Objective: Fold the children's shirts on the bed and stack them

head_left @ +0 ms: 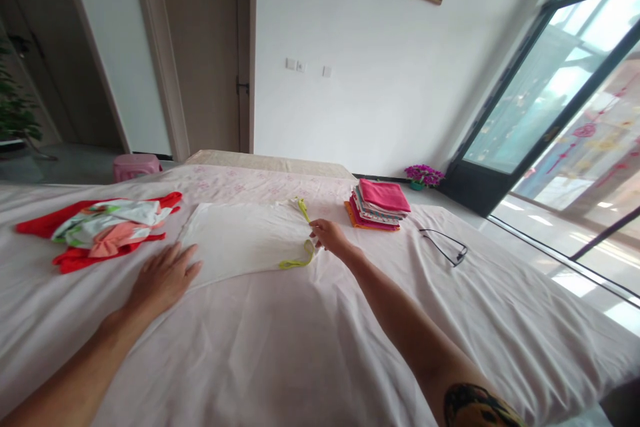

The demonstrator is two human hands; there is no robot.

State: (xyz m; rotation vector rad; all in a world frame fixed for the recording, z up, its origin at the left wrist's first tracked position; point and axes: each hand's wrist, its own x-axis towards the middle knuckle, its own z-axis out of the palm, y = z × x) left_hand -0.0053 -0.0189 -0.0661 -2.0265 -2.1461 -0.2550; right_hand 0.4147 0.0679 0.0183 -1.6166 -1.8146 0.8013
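A white camisole (240, 237) with yellow-green straps lies spread out on the pink bed sheet (280, 347), its straps towards the right. My left hand (167, 273) rests flat at its left edge, fingers stretched out. At the strap end, my right hand (327, 237) pinches the fabric between thumb and fingers. One yellow-green strap (297, 260) curls just below that hand, and another strap (303, 208) runs above it. Exactly which bit of the camisole sits between the fingertips is hard to make out.
Left of the camisole lies a loose heap of red and patterned clothes (113, 227). To the right stand a stack of folded clothes (383, 203), pink on top, and black-framed glasses (447, 247). Beyond the bed are a pink stool (136, 165) and purple flowers (424, 175).
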